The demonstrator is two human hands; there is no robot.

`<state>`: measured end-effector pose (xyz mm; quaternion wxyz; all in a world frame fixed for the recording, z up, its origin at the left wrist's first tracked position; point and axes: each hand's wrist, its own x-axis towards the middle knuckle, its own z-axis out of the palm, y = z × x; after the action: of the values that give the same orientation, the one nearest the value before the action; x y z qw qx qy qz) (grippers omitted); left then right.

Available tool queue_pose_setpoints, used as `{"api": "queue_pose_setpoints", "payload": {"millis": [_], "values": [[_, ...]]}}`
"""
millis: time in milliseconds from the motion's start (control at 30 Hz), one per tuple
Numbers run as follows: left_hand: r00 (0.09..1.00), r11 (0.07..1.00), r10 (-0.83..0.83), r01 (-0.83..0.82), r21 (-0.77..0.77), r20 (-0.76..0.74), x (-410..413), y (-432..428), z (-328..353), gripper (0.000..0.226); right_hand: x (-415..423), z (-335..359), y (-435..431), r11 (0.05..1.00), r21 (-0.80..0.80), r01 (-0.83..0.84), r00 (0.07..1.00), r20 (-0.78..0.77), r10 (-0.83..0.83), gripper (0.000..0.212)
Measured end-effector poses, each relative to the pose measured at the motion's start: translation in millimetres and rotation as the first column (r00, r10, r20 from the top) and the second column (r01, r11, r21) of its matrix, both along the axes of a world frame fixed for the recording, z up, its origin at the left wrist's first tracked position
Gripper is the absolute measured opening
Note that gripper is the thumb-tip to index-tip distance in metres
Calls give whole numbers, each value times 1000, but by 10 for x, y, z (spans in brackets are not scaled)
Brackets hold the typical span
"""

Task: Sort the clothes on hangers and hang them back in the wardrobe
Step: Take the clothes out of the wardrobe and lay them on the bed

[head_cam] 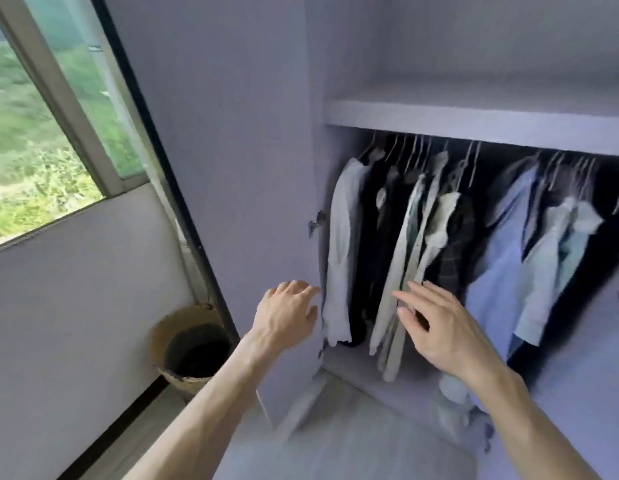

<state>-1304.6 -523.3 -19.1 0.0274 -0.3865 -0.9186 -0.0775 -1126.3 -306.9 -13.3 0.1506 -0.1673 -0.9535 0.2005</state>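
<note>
The clothes (pixel 450 233) hang on hangers in a row under the shelf (pixel 474 117) of the open wardrobe (pixel 353 46), the left hand (pixel 287 315) by the door (pixel 231 168) edge with fingers loosely bent, holding nothing, the right hand (pixel 439 329) with fingers spread before the pale shirts (pixel 403 271).

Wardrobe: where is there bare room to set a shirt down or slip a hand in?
The shelf above the clothes looks bare where visible. The wardrobe floor is free under the white shirt, up to the crumpled clothes on its right. The hanging row is crowded: hangers sit bunched and packed tight, with no clear gap for a hand.
</note>
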Motion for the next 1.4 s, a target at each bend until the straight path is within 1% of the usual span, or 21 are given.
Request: {"api": "queue_pose_setpoints", "payload": {"millis": [167,300,400,500,600,667,733,800,933,1033,1133,1267,1400], "values": [[996,997,-49,54,59,-76,-623,790,352,45,-277,333,498,993,75,96,993,-75,-90,47],[993,993,-76,83,78,-93,-1269,1314,528,46,-789,640,901,953,239,188,974,-171,-149,43],[996,993,-76,80,87,-46,-1799,1665,611,50,-1307,959,1206,886,363,289,928,-335,-165,44],[998,993,-43,37,114,50,-2268,1998,652,55,-1800,1253,1508,807,437,398,869,-462,-178,46],[990,989,-36,15,150,139,-2639,2307,594,59,-2214,1385,1795,708,498,500,841,-472,-263,53],[982,981,-34,-2,192,184,-2833,2522,526,63,-2440,1349,1983,665,523,533,833,-460,-306,53],[981,976,-6,-37,215,195,-2978,2727,445,65,-2587,1239,2139,630,562,536,837,-449,-312,52],[975,969,16,-70,235,223,-3068,2924,381,65,-2655,1115,2266,569,616,544,835,-462,-298,53],[966,960,21,-92,263,259,-3227,3261,313,58,-2745,1033,2432,499,631,594,796,-553,-247,54],[933,955,57,-155,254,357,-3363,3424,254,48,-2840,970,2517,473,609,637,758,-606,-241,54],[910,967,8,-112,227,416,-3382,3529,208,40,-2912,897,2598,416,620,665,734,-645,-213,56],[882,942,-86,-80,326,463,-3317,3599,213,39,-2949,856,2671,371,622,690,709,-683,-174,58],[855,894,-99,-149,423,509,-3307,3601,194,43,-2967,854,2671,371,621,691,708,-686,-169,60]]}}
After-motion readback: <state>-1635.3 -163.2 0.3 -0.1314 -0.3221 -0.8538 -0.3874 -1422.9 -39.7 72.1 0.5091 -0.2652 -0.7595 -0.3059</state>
